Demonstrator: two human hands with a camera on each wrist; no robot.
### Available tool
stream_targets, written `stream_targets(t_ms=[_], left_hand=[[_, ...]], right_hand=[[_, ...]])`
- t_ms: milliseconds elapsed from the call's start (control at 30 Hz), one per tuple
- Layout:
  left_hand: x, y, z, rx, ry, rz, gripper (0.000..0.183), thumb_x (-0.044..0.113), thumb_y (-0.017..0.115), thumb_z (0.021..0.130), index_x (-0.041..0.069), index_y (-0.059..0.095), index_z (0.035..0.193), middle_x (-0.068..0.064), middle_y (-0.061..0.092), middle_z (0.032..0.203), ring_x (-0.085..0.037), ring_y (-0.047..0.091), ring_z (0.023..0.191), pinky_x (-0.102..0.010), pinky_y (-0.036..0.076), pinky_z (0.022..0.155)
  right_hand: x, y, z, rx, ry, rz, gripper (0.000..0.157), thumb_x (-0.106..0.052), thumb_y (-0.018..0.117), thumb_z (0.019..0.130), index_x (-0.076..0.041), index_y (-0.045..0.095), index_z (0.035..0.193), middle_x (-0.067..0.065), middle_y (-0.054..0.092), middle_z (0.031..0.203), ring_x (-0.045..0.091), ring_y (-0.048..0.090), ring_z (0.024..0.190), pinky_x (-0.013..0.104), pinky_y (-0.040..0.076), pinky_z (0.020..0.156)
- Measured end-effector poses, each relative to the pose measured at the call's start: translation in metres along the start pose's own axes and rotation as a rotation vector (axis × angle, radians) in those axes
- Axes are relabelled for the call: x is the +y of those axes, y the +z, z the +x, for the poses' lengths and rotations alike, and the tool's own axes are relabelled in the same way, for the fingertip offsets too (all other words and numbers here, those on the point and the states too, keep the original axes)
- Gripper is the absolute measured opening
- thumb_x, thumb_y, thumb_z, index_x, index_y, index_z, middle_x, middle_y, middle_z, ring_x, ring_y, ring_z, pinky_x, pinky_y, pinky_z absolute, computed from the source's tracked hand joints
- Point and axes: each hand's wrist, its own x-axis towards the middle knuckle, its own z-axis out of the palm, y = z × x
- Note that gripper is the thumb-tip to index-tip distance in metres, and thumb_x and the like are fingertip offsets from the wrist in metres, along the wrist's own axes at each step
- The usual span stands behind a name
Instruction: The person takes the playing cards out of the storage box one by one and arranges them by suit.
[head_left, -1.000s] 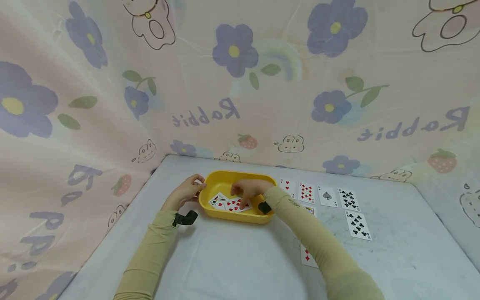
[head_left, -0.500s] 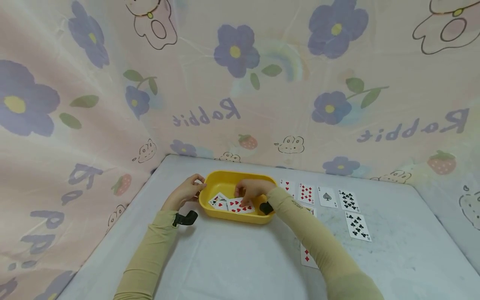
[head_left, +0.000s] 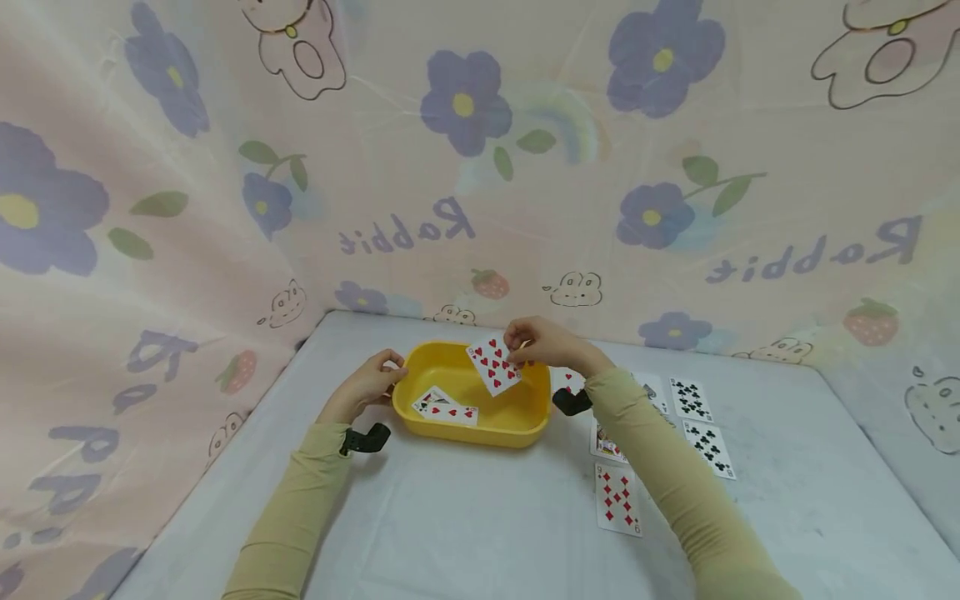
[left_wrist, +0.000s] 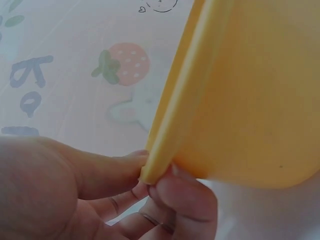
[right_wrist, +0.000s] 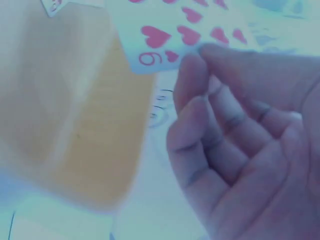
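My left hand (head_left: pixel 365 387) pinches the left rim of a yellow plastic basin (head_left: pixel 517 438); in the left wrist view, thumb and index finger (left_wrist: pixel 185 195) close on that rim. Over the basin's right side, my right hand (head_left: pixel 551 343) holds a hearts playing card (head_left: pixel 492 367) by its edge, tilted and face toward me. The right wrist view shows this card (right_wrist: pixel 190 35) between thumb and index finger, its corner figure reading as a 9 or 6. Inside the basin, a few overlapping cards (head_left: pixel 457 414) lie face up at the left front, the lower ones partly covered.
Right of the basin, face-up cards lie on the white table: a nine of diamonds (head_left: pixel 618 500), a face card (head_left: pixel 603 443) and clubs (head_left: pixel 708 448), (head_left: pixel 690 400) among them. The right forearm (head_left: pixel 660 467) hides some. A printed curtain (head_left: pixel 480 167) stands behind.
My right hand has lifted the hearts card from inside the basin, up and to the right. Another hearts card now shows beneath where it lay. The left hand keeps its place on the rim.
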Motion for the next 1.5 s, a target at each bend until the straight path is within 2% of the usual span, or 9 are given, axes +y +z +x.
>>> stream_targets(t_ms=[133,300,367,500,633,800,900,1133,1500], left_hand=[[-0.001,0.0,-0.002,-0.001,0.008,0.001,0.02,0.019,0.051,0.101,0.009,0.045,0.117,-0.017,0.054,0.096,-0.024,0.058,0.075,-0.03,0.052,0.06],[-0.003,-0.002,-0.004,-0.018,0.023,-0.019,0.019,0.018,0.049,0.102,0.006,0.044,0.116,-0.017,0.053,0.093,-0.021,0.055,0.07,-0.031,0.052,0.06],[-0.003,-0.002,-0.004,-0.03,0.032,-0.027,0.019,0.018,0.047,0.102,0.005,0.043,0.117,-0.017,0.053,0.092,-0.02,0.055,0.069,-0.032,0.052,0.06],[-0.001,-0.003,-0.003,-0.033,0.042,-0.046,0.02,0.018,0.047,0.102,0.005,0.044,0.117,-0.017,0.055,0.093,-0.021,0.055,0.072,-0.031,0.051,0.061],[-0.001,-0.004,-0.004,-0.028,0.037,-0.042,0.02,0.018,0.046,0.102,0.004,0.044,0.117,-0.018,0.054,0.095,-0.023,0.055,0.075,-0.03,0.051,0.062],[-0.003,-0.006,-0.005,-0.032,0.026,-0.041,0.02,0.019,0.046,0.103,0.004,0.043,0.116,-0.017,0.056,0.097,-0.023,0.055,0.077,-0.03,0.051,0.063],[-0.002,-0.006,-0.004,-0.032,0.023,-0.042,0.02,0.019,0.046,0.103,0.004,0.042,0.116,-0.018,0.056,0.098,-0.023,0.055,0.078,-0.03,0.051,0.063],[-0.001,-0.005,-0.003,-0.026,0.022,-0.038,0.02,0.02,0.046,0.103,0.005,0.042,0.115,-0.016,0.054,0.094,-0.022,0.055,0.074,-0.03,0.051,0.061],[-0.002,-0.003,-0.002,-0.012,0.017,-0.036,0.02,0.02,0.047,0.102,0.005,0.042,0.115,-0.016,0.055,0.092,-0.022,0.055,0.073,-0.03,0.051,0.061]], right_hand=[[0.006,-0.012,-0.032,0.118,0.03,0.066,0.016,-0.01,0.067,0.09,-0.001,0.059,0.101,0.012,0.066,0.085,0.032,0.063,0.078,0.034,0.051,0.066],[0.024,-0.019,-0.072,0.236,0.123,0.188,0.023,-0.012,0.065,0.092,0.003,0.057,0.106,0.011,0.068,0.091,0.026,0.063,0.085,0.029,0.05,0.069],[0.033,-0.02,-0.087,0.276,0.167,0.222,0.026,-0.012,0.064,0.092,0.005,0.055,0.109,0.009,0.068,0.092,0.026,0.063,0.087,0.031,0.052,0.073],[0.055,-0.019,-0.112,0.329,0.248,0.264,0.029,-0.011,0.063,0.093,0.007,0.053,0.113,0.007,0.068,0.09,0.022,0.065,0.084,0.034,0.053,0.075],[0.077,-0.012,-0.128,0.334,0.324,0.315,0.028,-0.009,0.064,0.092,0.008,0.053,0.112,0.007,0.068,0.088,0.018,0.065,0.078,0.035,0.055,0.073],[0.091,0.0,-0.136,0.296,0.387,0.388,0.028,-0.008,0.064,0.091,0.009,0.054,0.11,0.008,0.067,0.083,0.017,0.065,0.073,0.033,0.056,0.069],[0.094,0.008,-0.137,0.266,0.393,0.43,0.028,-0.008,0.063,0.091,0.011,0.053,0.11,0.011,0.067,0.08,0.017,0.065,0.07,0.032,0.056,0.068],[0.097,0.02,-0.132,0.268,0.404,0.491,0.027,-0.004,0.063,0.09,0.013,0.054,0.108,0.011,0.066,0.081,0.018,0.067,0.069,0.033,0.056,0.068],[0.093,0.028,-0.127,0.262,0.439,0.396,0.031,-0.009,0.061,0.093,0.012,0.053,0.114,0.014,0.065,0.087,0.021,0.067,0.07,0.035,0.056,0.067]])
